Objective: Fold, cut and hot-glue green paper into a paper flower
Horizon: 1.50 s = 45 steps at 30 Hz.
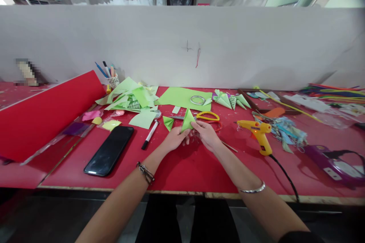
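Paper [187, 119], green and folded to a point, is held tip up over the middle of the red counter [182, 176], between its front and back edges. A red board [57, 112] slants up along the counter's left part. Green scraps [134, 95] lie heaped towards the back edge, left of centre, with a sheet [175, 97] beside them. The left hand [174, 138] and right hand [205, 134] are both nearly closed, each pinching the paper low down; some fingertips are hidden. A phone [110, 152] lies near the front edge, left of the hands; a glue gun [256, 131] lies to their right. Scissors [207, 116] lie just behind the paper, a marker [150, 134] to its left, and a small folded piece [168, 122] just beside it. The step in hand looks like shaping or pressing a fold; the next move calls for a steady left pinch and light right-finger pressure, so the point does not open.
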### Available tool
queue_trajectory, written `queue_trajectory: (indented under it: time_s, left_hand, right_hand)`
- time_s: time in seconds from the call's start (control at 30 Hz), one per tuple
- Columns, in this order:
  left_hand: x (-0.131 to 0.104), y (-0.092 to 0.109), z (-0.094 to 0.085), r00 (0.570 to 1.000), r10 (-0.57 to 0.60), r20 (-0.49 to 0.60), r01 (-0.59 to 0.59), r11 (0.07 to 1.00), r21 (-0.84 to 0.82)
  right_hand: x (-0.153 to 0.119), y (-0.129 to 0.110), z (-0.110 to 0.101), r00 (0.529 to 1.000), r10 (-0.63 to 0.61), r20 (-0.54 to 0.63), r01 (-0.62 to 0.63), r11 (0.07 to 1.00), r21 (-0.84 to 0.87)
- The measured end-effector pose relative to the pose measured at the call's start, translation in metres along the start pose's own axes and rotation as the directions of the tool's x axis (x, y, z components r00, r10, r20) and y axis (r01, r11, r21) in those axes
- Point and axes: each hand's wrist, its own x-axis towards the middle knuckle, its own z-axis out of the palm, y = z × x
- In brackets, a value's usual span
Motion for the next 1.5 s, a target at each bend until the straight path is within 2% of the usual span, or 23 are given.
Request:
queue_trajectory:
  time_s: [0.17,0.33,0.53,0.8,1.0,1.27,1.43,1.5]
  left_hand:
    - [0.0012,-0.0001,-0.0005,0.997,0.061,-0.044,-0.058,0.996,0.060]
    - [0.0021,-0.0024,-0.0026,0.989,0.123,-0.080,-0.108,0.979,0.173]
    - [0.0024,-0.0040,-0.0056,0.986,0.140,-0.092,-0.113,0.961,0.253]
    - [0.0021,-0.0022,-0.0064,0.977,0.183,-0.112,-0.133,0.925,0.356]
    - [0.0022,-0.0034,-0.0056,0.987,0.139,-0.074,-0.114,0.956,0.271]
    - [0.0007,-0.0022,-0.0046,0.985,0.146,-0.089,-0.126,0.972,0.197]
    - [0.0012,-0.0035,-0.0008,0.995,0.099,-0.025,-0.099,0.995,0.005]
    - [0.0015,-0.0044,0.0006,0.995,0.099,-0.031,-0.101,0.994,-0.048]
  right_hand:
    - [0.0010,0.0002,0.0002,0.999,-0.044,0.007,0.044,0.997,-0.056]
    - [0.0024,0.0014,0.0010,0.969,-0.246,0.007,0.243,0.952,-0.185]
    - [0.0040,0.0004,-0.0019,0.933,-0.359,-0.001,0.338,0.882,-0.329]
    - [0.0072,0.0028,-0.0068,0.931,-0.347,0.108,0.358,0.823,-0.441]
    - [0.0075,-0.0009,-0.0086,0.927,-0.354,0.123,0.368,0.799,-0.475]
    - [0.0050,-0.0049,-0.0052,0.941,-0.329,0.073,0.320,0.804,-0.501]
    - [0.0033,-0.0055,-0.0036,0.933,-0.359,0.016,0.308,0.778,-0.548]
    - [0.0028,-0.0062,-0.0030,0.928,-0.372,-0.004,0.307,0.772,-0.557]
